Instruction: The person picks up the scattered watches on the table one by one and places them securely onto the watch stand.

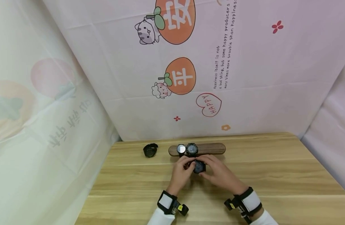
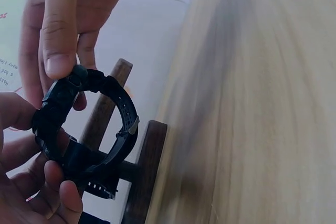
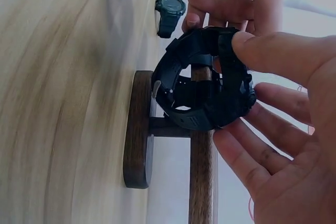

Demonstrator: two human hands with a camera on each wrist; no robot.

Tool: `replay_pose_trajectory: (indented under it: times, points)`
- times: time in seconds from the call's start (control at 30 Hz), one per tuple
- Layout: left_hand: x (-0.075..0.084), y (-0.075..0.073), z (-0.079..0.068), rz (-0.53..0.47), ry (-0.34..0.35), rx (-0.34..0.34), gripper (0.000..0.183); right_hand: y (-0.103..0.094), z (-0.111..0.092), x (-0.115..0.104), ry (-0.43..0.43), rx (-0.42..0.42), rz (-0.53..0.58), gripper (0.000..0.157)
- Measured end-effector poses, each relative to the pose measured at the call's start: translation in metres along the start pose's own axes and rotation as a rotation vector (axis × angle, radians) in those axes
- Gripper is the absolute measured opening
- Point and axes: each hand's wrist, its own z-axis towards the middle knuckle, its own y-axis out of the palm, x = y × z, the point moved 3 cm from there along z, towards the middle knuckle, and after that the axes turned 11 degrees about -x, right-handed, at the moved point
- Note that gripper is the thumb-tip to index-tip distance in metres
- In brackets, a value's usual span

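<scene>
Both hands hold a black wristwatch (image 1: pixel 199 167) in front of a wooden watch stand (image 1: pixel 213 148). My left hand (image 1: pixel 180 174) grips it from the left, fingertips curled against the case and strap. From the other side my right hand (image 1: pixel 219 173) pinches the watch, its thumb on the strap near the case in the right wrist view. The strap of this watch (image 3: pixel 189 119) forms a closed loop. On the stand's bar hang a watch with a bright face (image 1: pixel 181 149) and a black watch with a round dial (image 1: pixel 192 148).
Another black watch (image 1: pixel 150 150) lies at the back left of the wooden table (image 1: pixel 127 187). Behind the table's far edge hangs a printed white cloth (image 1: pixel 149 115), with more cloth at both sides. The stand's dark base (image 3: pixel 137 129) sits low beneath its bar.
</scene>
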Motion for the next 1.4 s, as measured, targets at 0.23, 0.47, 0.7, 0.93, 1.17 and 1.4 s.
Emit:
replay_pose_trajectory:
  times: [0.23,0.47,0.7,0.93,1.17,1.4]
  points:
    - [-0.002,0.002,0.000,-0.021,-0.015,-0.014,0.020,0.001,-0.001,0.000,0.013,-0.012,-0.011,0.060]
    - [0.023,-0.007,-0.006,-0.029,0.057,-0.020,0.021,0.003,-0.003,0.004,0.025,-0.031,-0.030,0.060]
    - [0.017,-0.005,-0.006,-0.032,0.091,-0.058,0.023,0.002,-0.004,0.006,0.047,-0.027,-0.039,0.062]
    - [-0.002,0.004,-0.004,-0.033,0.172,-0.086,0.025,-0.001,-0.008,0.012,0.066,0.003,-0.051,0.070]
    - [-0.001,0.007,-0.004,0.005,0.253,-0.085,0.035,-0.006,-0.009,0.017,0.093,0.032,-0.040,0.061]
    - [-0.002,0.015,-0.007,0.087,0.205,-0.181,0.058,-0.010,-0.010,0.018,0.157,0.061,-0.011,0.058]
